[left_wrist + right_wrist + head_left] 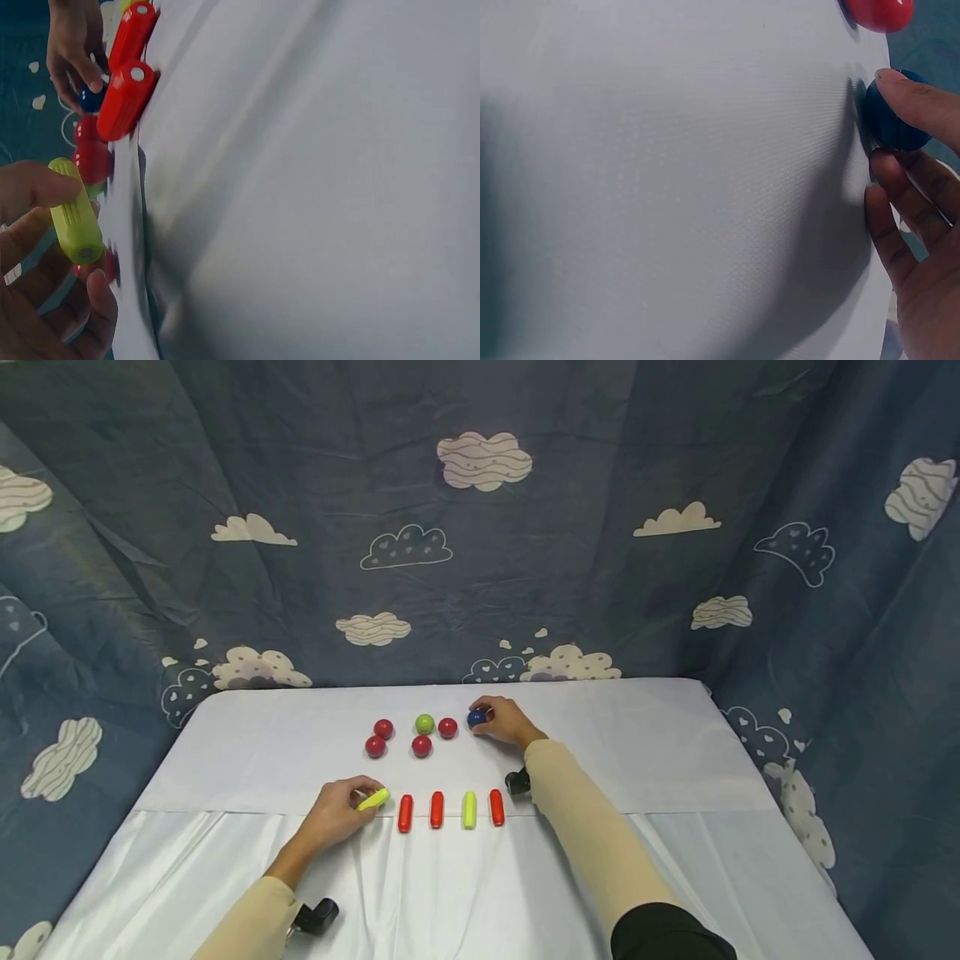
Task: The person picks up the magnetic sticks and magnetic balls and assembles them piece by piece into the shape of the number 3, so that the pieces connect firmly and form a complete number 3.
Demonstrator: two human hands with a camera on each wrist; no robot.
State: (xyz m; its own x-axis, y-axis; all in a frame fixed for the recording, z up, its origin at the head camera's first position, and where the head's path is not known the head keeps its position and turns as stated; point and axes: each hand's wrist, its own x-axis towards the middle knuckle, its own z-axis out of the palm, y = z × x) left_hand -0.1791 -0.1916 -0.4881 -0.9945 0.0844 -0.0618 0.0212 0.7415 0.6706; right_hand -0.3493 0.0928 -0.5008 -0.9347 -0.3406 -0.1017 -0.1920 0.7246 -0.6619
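Observation:
My left hand (337,812) pinches a stubby yellow-green stick (75,214) with ribbed sides, thumb on one face and fingers behind. It is tilted, at the left end of a row of similar sticks. Farther back, my right hand (507,722) holds a dark blue ball (897,112) between thumb and fingers, low at the white cloth. Just left of that ball is a red ball (447,727), with a green ball (424,724) beside it. The right wrist view also shows a red ball (883,11) near the held one.
Between the arms lie red sticks (405,813) and a yellow-green stick (469,810), spaced in a row. More red balls (376,746) sit at the back left. White cloth (660,752) covers the table, with a seam near the stick row. A cloud-patterned curtain (562,585) hangs behind.

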